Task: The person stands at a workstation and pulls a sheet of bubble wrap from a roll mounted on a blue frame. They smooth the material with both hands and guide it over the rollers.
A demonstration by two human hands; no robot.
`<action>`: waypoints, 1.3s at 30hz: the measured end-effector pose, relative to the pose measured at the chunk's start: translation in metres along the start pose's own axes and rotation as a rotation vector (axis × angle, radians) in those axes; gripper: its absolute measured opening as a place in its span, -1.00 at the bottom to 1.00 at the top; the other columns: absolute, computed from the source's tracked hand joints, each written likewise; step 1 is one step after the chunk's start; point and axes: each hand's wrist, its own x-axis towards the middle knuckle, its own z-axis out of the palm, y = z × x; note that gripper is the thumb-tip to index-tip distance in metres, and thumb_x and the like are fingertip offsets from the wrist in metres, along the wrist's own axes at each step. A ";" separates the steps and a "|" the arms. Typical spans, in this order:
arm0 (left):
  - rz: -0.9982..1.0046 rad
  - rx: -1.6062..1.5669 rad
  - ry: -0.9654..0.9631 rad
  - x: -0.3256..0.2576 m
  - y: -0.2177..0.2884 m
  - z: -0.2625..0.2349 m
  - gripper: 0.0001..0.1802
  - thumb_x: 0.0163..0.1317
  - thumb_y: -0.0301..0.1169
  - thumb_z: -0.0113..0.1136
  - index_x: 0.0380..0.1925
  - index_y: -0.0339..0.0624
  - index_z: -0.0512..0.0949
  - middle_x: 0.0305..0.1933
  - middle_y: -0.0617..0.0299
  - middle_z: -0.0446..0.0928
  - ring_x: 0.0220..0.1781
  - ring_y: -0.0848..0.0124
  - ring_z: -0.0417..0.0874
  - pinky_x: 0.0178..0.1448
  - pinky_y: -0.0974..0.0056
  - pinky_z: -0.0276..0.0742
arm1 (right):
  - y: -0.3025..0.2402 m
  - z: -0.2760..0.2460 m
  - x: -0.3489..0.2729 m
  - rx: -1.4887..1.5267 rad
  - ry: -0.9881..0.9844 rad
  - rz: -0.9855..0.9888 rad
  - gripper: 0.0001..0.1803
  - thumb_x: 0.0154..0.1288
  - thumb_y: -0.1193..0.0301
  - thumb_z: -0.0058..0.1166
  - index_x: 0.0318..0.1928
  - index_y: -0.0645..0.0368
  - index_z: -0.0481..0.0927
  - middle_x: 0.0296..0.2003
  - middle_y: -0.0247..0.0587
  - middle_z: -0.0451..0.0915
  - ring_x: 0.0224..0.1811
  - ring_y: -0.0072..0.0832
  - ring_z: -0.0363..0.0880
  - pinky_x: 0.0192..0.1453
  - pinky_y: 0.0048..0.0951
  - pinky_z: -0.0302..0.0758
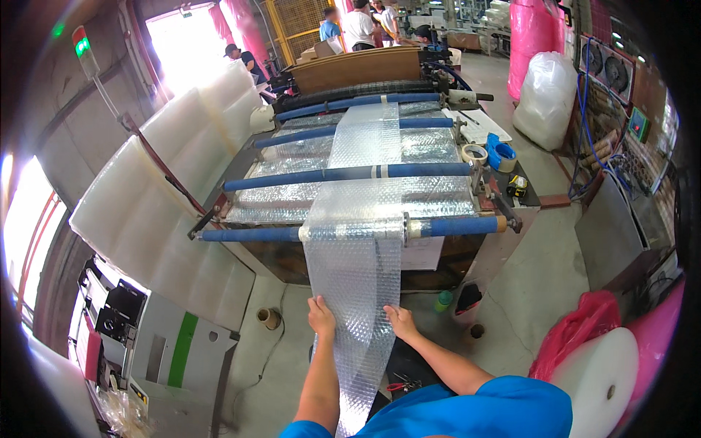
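Observation:
A long clear bubble-wrap sheet (355,255) runs over the blue rollers (350,173) of a machine and hangs down off the front roller toward me. My left hand (320,316) grips the sheet's left edge. My right hand (400,321) grips its right edge at about the same height. The sheet continues down between my forearms and out of view below.
Tape rolls (475,153) and a blue object lie on the machine's right shelf. A white roll (595,376) and a pink bag (580,325) sit at lower right, a cardboard core (269,317) on the floor at left. White foam stacks (146,212) stand left. People stand far behind the machine.

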 end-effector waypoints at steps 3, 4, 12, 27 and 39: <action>0.014 -0.018 -0.002 0.002 -0.006 0.004 -0.63 0.21 -0.08 -0.30 -0.34 -0.16 0.31 -0.49 -0.12 0.46 -0.41 -0.13 0.43 -0.37 -0.04 0.27 | 0.002 -0.001 0.002 -0.010 -0.002 0.009 -0.52 0.16 0.06 -0.15 -0.49 0.29 0.47 -0.67 -0.17 0.46 -0.59 -0.42 0.46 -0.46 -0.44 0.36; 0.020 -0.026 -0.004 0.003 -0.005 0.005 -0.63 0.21 -0.08 -0.30 -0.34 -0.16 0.31 -0.50 -0.12 0.46 -0.41 -0.13 0.43 -0.37 -0.04 0.27 | 0.003 -0.002 0.002 -0.025 -0.016 0.023 -0.53 0.16 0.06 -0.15 -0.47 0.28 0.48 -0.66 -0.16 0.47 -0.58 -0.41 0.47 -0.45 -0.43 0.37; -0.007 -0.060 -0.034 0.001 0.000 0.003 -0.61 0.23 -0.09 -0.32 -0.35 -0.21 0.30 -0.48 -0.13 0.43 -0.39 -0.11 0.42 -0.34 0.01 0.25 | 0.009 -0.002 0.003 -0.052 -0.022 0.046 -0.52 0.15 0.02 -0.17 -0.39 0.23 0.51 -0.60 -0.11 0.51 -0.49 -0.30 0.52 -0.38 -0.38 0.40; 0.069 -0.100 0.025 -0.006 0.000 -0.002 -0.62 0.22 -0.10 -0.29 -0.36 -0.22 0.30 -0.48 -0.15 0.44 -0.39 -0.13 0.42 -0.34 0.00 0.27 | 0.013 0.000 -0.011 -0.018 -0.053 0.067 -0.48 0.15 -0.01 -0.19 -0.49 0.24 0.52 -0.64 -0.13 0.50 -0.53 -0.27 0.52 -0.42 -0.36 0.38; 0.085 -0.221 0.042 0.080 0.094 -0.015 -0.53 0.14 0.02 -0.18 -0.38 -0.24 0.32 -0.48 -0.06 0.46 -0.39 0.01 0.47 -0.32 0.08 0.30 | -0.073 -0.026 0.087 0.276 -0.016 0.043 -0.58 0.13 0.11 -0.03 -0.45 0.29 0.51 -0.63 -0.35 0.44 -0.61 -0.68 0.36 -0.53 -0.64 0.33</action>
